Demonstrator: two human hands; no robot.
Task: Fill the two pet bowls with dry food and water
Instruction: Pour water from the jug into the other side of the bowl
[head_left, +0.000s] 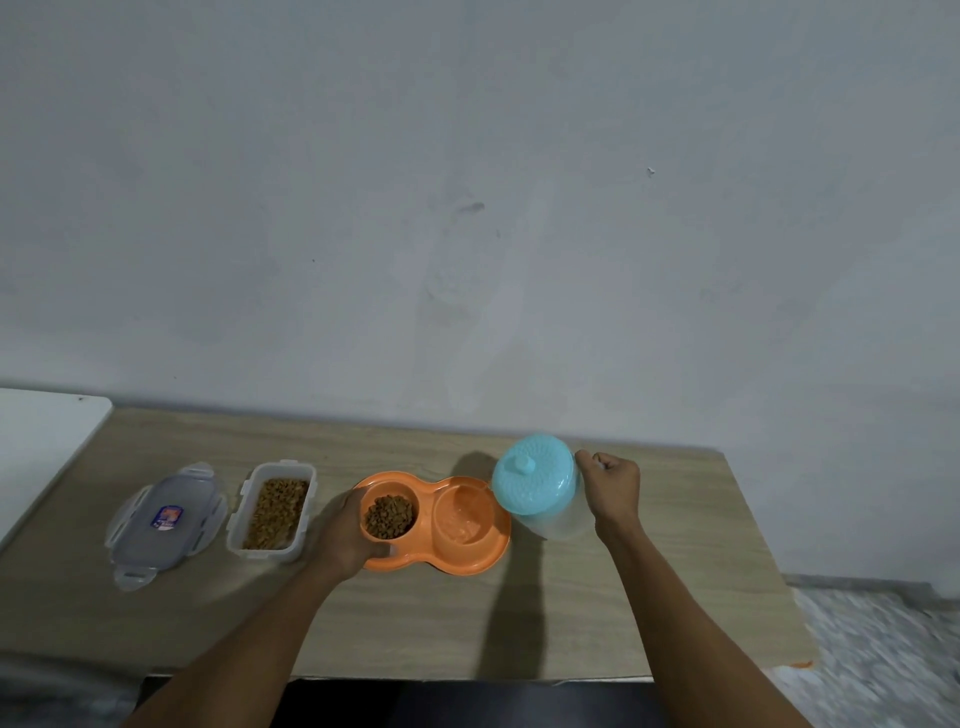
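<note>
An orange double pet bowl (488, 558) sits on the wooden table. Its left cup holds brown dry food (390, 514); its right cup (465, 517) holds clear water. My left hand (345, 535) grips the bowl's left end, thumb on the rim. A clear water jug with a light blue lid (537, 480) is tilted toward the right cup, its lip over the bowl's right edge. My right hand (610, 488) is closed on the jug's handle on its right side.
A clear tub of dry food (272, 512) stands open left of the bowl, its clip lid (166, 525) lying further left. A white board (41, 441) covers the table's far left. The wall runs behind; the table's right edge is near the jug.
</note>
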